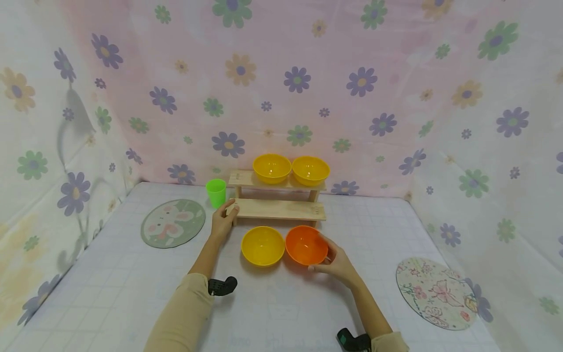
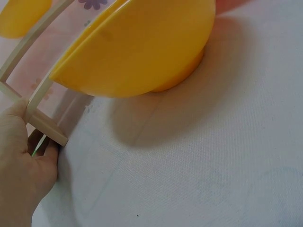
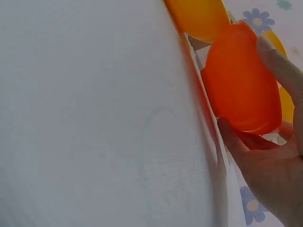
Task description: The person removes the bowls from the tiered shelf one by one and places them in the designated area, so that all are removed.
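Observation:
My left hand (image 1: 222, 223) grips the left end of a two-tier wooden shelf (image 1: 277, 209); in the left wrist view, part of its fingers goes behind the shelf's end. My right hand (image 1: 337, 264) holds the right side of an orange bowl (image 1: 306, 246), its fingers spread around the wall in the right wrist view (image 3: 244, 80). Left of the orange bowl, side by side with it, a yellow bowl (image 1: 263, 246) stands on the table before the shelf. Two more yellow bowls, one on the left (image 1: 272, 169) and one on the right (image 1: 311, 171), sit on the upper tier.
A green cup (image 1: 216, 193) stands just left of the shelf, close to my left hand. A round green mat with a rabbit picture (image 1: 173, 223) lies at the left, and a round butterfly mat (image 1: 436, 293) at the right. Flowered cloth (image 1: 281, 112) encloses the table's back and sides.

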Motion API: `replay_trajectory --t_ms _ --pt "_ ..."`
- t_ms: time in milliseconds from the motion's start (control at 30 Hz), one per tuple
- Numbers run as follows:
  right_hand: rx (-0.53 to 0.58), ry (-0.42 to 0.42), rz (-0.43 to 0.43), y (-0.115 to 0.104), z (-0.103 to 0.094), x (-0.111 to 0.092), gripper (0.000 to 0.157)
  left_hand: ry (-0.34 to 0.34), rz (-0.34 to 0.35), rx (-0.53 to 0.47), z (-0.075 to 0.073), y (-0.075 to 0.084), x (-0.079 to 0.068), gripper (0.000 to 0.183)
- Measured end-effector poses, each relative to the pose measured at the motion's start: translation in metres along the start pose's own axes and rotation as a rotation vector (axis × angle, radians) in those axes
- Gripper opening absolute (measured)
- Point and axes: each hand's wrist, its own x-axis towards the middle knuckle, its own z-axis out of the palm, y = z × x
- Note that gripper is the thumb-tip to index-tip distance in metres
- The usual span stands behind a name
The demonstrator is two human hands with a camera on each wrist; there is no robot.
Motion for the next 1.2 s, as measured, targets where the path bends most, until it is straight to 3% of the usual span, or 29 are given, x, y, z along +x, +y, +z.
replay_trajectory --t_ms 233,400,633,833,1067,1200 --pt "-0.034 0.015 0.005 0.003 0.002 -0.004 0.09 0.0 -0.02 -0.036 0.0 -0.001 0.0 0.047" --pt "-0.075 0.019 -0.051 0.007 0.002 -0.003 0.089 0.0 -0.025 -0.044 0.0 0.0 0.0 0.047" --pt "-0.086 -0.03 0.037 0.002 -0.002 -0.002 0.088 0.001 -0.025 -0.041 0.0 0.0 0.001 0.047" --pt "-0.118 -0.051 0.032 -0.005 -0.013 0.001 0.083 0.012 -0.027 -0.037 0.001 0.0 0.0 0.046" --pt "-0.099 0.001 -0.018 -0.016 -0.03 0.015 0.079 0.02 -0.021 -0.028 0.001 0.002 -0.001 0.045" --pt "-0.086 0.089 -0.08 -0.026 -0.041 0.032 0.073 0.014 -0.022 -0.017 0.001 0.002 -0.002 0.045"
